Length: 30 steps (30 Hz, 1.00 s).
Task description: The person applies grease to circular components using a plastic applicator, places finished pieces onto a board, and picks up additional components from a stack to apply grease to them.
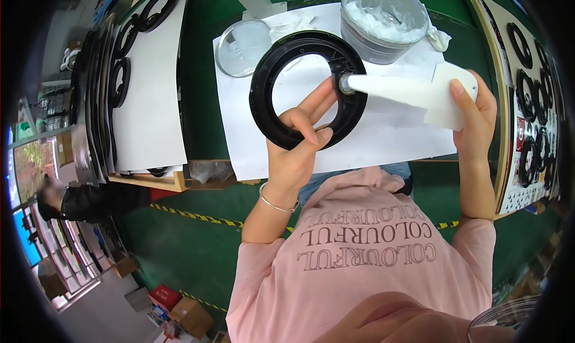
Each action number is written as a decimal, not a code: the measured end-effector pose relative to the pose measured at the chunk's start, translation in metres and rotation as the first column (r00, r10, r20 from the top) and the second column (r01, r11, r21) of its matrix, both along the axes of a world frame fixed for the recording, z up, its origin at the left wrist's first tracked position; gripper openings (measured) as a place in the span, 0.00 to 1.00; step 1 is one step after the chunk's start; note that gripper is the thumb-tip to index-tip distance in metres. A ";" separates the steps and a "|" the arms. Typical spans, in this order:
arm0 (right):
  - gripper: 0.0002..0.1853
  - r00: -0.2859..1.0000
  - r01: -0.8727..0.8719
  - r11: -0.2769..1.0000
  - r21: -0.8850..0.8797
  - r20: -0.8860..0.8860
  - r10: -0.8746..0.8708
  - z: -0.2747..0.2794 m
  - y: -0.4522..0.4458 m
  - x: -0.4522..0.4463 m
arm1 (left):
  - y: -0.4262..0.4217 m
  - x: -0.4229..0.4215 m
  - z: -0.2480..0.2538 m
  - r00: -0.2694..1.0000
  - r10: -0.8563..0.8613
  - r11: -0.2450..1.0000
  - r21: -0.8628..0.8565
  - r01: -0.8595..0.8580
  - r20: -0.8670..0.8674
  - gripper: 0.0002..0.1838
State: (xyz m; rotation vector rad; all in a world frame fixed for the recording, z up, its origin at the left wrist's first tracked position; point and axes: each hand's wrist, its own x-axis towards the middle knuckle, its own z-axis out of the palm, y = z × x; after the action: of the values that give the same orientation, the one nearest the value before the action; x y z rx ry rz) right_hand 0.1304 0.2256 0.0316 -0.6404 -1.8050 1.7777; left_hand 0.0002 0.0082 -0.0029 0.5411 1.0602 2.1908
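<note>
My left hand (299,127) grips the lower part of a black plastic ring (263,97), thumb on the near rim and fingers reaching through its opening. The ring is held over a white sheet (395,139). In my right hand (476,112) is a flat white scraper (407,91), pinched at its wide end. Its narrow tip meets a small round metal-looking fitting (346,83) on the ring's right side. Behind the ring stands a clear tub (374,49) with white paste (383,13) inside and on its walls.
A round clear lid (244,47) lies left of the tub, near crumpled tissue (292,26). Boards with black rings flank me, a stacked board (147,97) at left and a wood-framed board (500,103) at right. A person in dark clothing (99,202) is far left.
</note>
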 end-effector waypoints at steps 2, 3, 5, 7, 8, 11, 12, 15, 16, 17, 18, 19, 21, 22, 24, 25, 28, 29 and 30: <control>0.14 0.999 -0.035 0.999 0.030 0.011 0.034 0.000 -0.002 -0.002 | 0.001 0.001 -0.001 1.000 0.013 1.000 -0.001 -0.013 -0.009 0.14; 0.14 1.000 -0.024 0.999 0.025 0.006 0.024 0.000 -0.001 -0.004 | 0.002 0.001 -0.001 1.000 0.021 1.000 0.008 -0.021 -0.015 0.14; 0.14 1.000 -0.015 1.000 0.024 0.000 0.015 0.002 0.000 -0.005 | 0.000 -0.001 0.000 1.000 0.021 1.000 -0.004 -0.021 -0.017 0.14; 0.14 1.000 0.029 0.999 0.022 -0.004 -0.029 0.004 0.001 -0.005 | -0.002 -0.002 0.000 1.000 0.018 1.000 -0.006 -0.018 -0.001 0.13; 0.14 1.000 0.026 0.999 0.020 -0.004 -0.026 0.003 0.000 -0.005 | -0.003 -0.002 0.001 1.000 0.021 1.000 -0.008 -0.021 -0.001 0.13; 0.13 0.999 -0.051 0.987 0.154 -0.006 0.053 0.002 -0.001 -0.006 | -0.004 -0.004 0.002 1.000 0.019 1.000 -0.011 -0.019 0.000 0.14; 0.13 1.000 -0.029 0.992 0.120 -0.003 0.029 0.002 0.003 -0.008 | -0.004 -0.005 0.002 1.000 0.022 1.000 -0.013 -0.022 0.004 0.14; 0.13 1.000 -0.014 0.998 0.067 0.005 0.014 0.007 0.005 -0.011 | -0.008 -0.006 0.001 0.999 0.032 0.999 -0.017 -0.032 0.012 0.14; 0.13 0.999 -0.051 0.995 0.089 0.011 0.051 0.006 0.003 -0.011 | -0.009 -0.006 0.001 0.999 0.033 0.999 -0.023 -0.033 0.020 0.14; 0.13 0.996 -0.086 0.990 0.108 0.019 0.085 0.005 0.002 -0.010 | -0.009 -0.005 0.001 0.999 0.033 0.999 -0.027 -0.032 0.022 0.14; 0.13 0.996 -0.085 0.991 0.105 0.021 0.083 0.004 0.002 -0.012 | -0.008 -0.005 0.000 0.999 0.029 0.999 -0.019 -0.028 0.027 0.14; 0.13 0.997 -0.077 0.994 0.077 0.006 0.077 0.004 0.003 -0.016 | -0.007 -0.005 0.000 0.999 0.024 1.000 -0.008 -0.023 0.031 0.14; 0.14 0.997 -0.072 0.996 0.054 -0.011 0.073 0.005 0.004 -0.019 | -0.008 -0.006 0.001 0.999 0.024 1.000 -0.009 -0.023 0.049 0.13; 0.14 0.999 -0.053 0.998 0.032 -0.007 0.054 0.008 0.003 -0.017 | -0.008 -0.006 0.000 0.997 0.026 1.000 -0.013 -0.026 0.069 0.13; 0.14 0.999 -0.036 0.999 0.005 0.001 0.036 0.007 0.003 -0.016 | -0.007 -0.006 0.000 0.997 0.030 1.000 -0.002 -0.030 0.072 0.13; 0.14 0.997 -0.071 0.995 0.064 0.012 0.071 0.004 0.002 -0.016 | -0.007 -0.006 -0.001 0.997 0.028 1.000 0.010 -0.028 0.074 0.13; 0.14 0.999 -0.041 0.992 0.115 0.007 0.040 0.005 0.007 -0.013 | -0.008 -0.007 -0.002 0.998 0.020 1.000 0.009 -0.021 0.054 0.13; 0.13 1.000 0.018 0.994 0.106 -0.008 -0.018 0.007 0.008 -0.013 | -0.008 -0.008 -0.002 0.998 0.024 1.000 0.012 -0.025 0.053 0.13; 0.13 1.000 0.013 0.994 0.106 -0.005 -0.012 0.008 0.006 -0.011 | -0.008 -0.008 -0.002 0.998 0.034 0.999 0.003 -0.034 0.050 0.13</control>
State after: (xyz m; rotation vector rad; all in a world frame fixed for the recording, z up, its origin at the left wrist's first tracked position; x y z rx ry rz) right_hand 0.1193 0.2316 0.0394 -0.6036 -1.8735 1.6616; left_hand -0.0081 0.0000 -0.0048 0.4710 1.0457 2.2246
